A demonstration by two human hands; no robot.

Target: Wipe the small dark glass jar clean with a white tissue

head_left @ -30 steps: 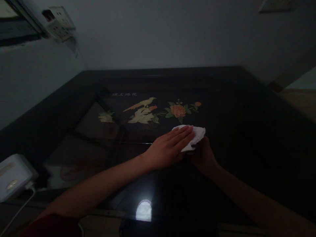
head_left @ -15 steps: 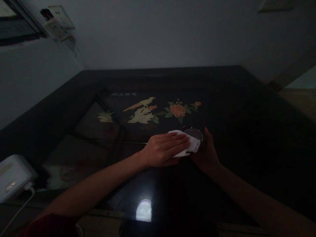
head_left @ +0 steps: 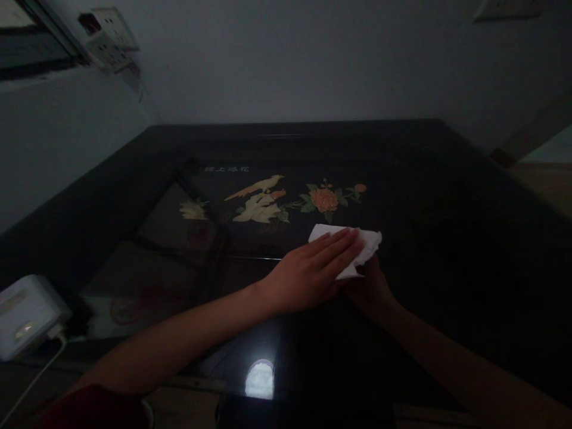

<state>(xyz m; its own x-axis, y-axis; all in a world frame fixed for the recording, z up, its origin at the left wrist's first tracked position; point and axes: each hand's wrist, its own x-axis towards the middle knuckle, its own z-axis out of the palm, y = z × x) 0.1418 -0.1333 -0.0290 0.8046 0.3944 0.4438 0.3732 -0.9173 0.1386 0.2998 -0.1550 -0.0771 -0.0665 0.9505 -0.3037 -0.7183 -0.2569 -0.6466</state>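
Note:
My left hand [head_left: 313, 271] lies flat, fingers stretched out, pressing a white tissue [head_left: 370, 243] down near the middle of a dark glossy table [head_left: 447, 196]. Just under and behind the tissue, my right hand [head_left: 370, 292] is curled around something. The tissue and my left fingers hide what it holds. Both forearms reach in from the bottom edge of the view.
The table top carries an inlaid picture of pale birds [head_left: 259, 205] and an orange flower [head_left: 323, 199]. A white device [head_left: 27, 316] with a cable [head_left: 31, 381] sits at the near left corner. Wall sockets [head_left: 109, 39] are at the upper left. A lamp reflection [head_left: 260, 378] shines near the front edge.
Half a second ago the tissue was pulled back, baring a small round dark rimmed object in my right hand. My left hand has since slid the tissue forward and to the right over it.

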